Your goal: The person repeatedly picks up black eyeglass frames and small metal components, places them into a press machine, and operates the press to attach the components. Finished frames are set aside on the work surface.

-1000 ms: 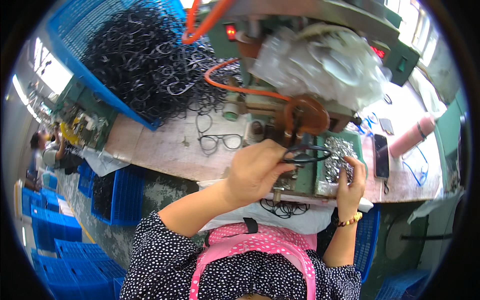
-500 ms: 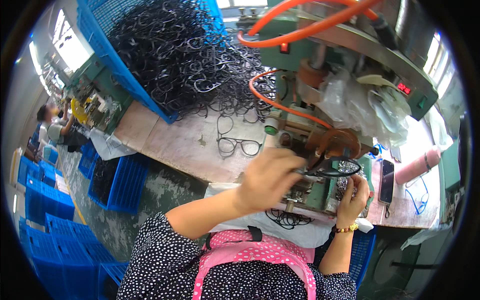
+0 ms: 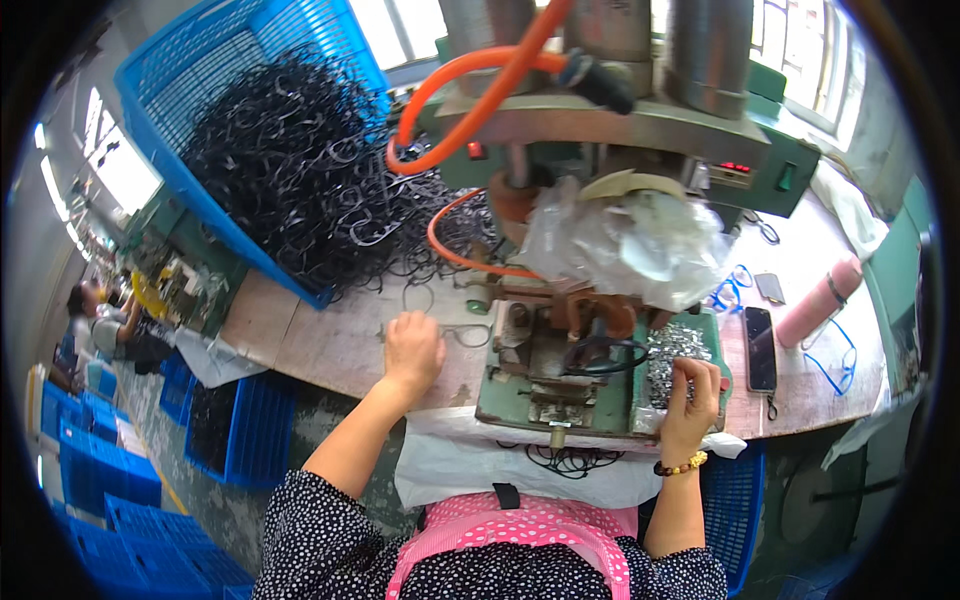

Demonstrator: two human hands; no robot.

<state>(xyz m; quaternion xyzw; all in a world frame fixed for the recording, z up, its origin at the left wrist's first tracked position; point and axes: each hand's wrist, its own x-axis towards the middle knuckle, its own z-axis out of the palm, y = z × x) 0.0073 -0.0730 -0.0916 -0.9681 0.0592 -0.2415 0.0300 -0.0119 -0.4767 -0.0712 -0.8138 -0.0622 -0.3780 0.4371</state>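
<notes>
On the table to the left, my left hand (image 3: 414, 352) lies over a dark eyeglass frame (image 3: 466, 336), its fingers curled down onto it. Part of that frame is hidden under the hand. My right hand (image 3: 692, 402) hovers at a green tray of small shiny metal pieces (image 3: 672, 350), thumb and fingers bent together. Whatever they pinch is too small to make out. Between the hands stands a green press machine (image 3: 560, 350). Another black eyeglass frame (image 3: 600, 368) sits at its fixture, touched by neither hand.
A blue crate (image 3: 250, 235) spills a heap of black frames (image 3: 300, 170) at back left. Orange hoses (image 3: 440, 150) and plastic bags (image 3: 630, 240) hang about the press. A phone (image 3: 760, 350), a pink bottle (image 3: 820, 300) and blue glasses (image 3: 840, 365) lie right. Black frames (image 3: 570, 460) rest on white cloth.
My left hand has left the press and moved left onto the eyeglass frame on the table. The right hand stays by the metal pieces. The view has shifted.
</notes>
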